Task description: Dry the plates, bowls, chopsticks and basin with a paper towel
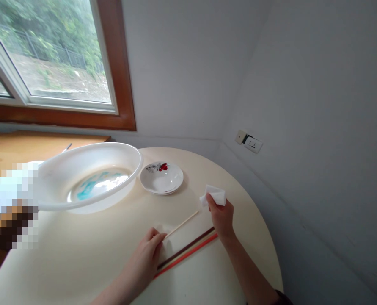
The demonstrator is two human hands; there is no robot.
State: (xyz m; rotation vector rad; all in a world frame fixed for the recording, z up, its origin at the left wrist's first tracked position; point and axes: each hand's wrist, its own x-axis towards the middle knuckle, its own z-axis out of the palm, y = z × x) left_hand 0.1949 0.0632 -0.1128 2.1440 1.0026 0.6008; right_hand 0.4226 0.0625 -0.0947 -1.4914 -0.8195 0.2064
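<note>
My left hand rests on the round cream table, its fingers pinched on the near end of a pale wooden chopstick that lies flat and points away to the right. My right hand is closed on a crumpled white tissue, just past the far tip of that chopstick. A dark brown chopstick and a red chopstick lie side by side on the table, running between my two hands.
A large white plastic basin with a little water stands at the left. A small white plate with a red flower sits beside it. Walls close in at the right, with a socket. A window and wooden sill lie behind.
</note>
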